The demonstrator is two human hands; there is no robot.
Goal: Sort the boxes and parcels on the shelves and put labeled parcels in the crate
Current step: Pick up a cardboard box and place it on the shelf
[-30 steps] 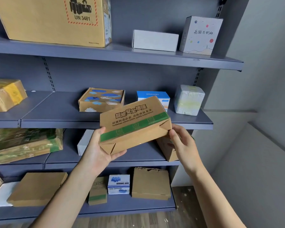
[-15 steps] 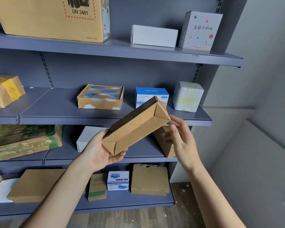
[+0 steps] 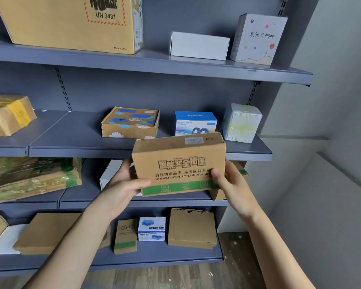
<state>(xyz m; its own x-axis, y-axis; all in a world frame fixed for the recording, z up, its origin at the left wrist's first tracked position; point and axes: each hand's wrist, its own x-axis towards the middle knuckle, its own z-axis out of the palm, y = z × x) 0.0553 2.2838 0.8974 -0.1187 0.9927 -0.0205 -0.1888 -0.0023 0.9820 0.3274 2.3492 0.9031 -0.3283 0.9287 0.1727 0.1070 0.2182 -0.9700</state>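
Observation:
I hold a brown cardboard box with a green band (image 3: 178,163) level in front of the grey shelves (image 3: 92,147), its printed face toward me. A small pale label shows on its top side near the right. My left hand (image 3: 123,186) grips the box's left end, thumb across the front. My right hand (image 3: 231,184) grips its right end, thumb on the front near the green band. No crate is in view.
The middle shelf carries a blue-patterned box (image 3: 131,123), a blue speaker box (image 3: 194,123) and a wrapped white parcel (image 3: 242,122). A large UN 3481 carton (image 3: 71,21) and white boxes sit up top. Lower shelves hold wrapped green-taped parcels (image 3: 31,176) and flat brown boxes (image 3: 191,228).
The box was turned in my hands, first edge-on showing its folded end, now level with the printed face toward me and the labelled top side showing. My right hand closed onto its right end.

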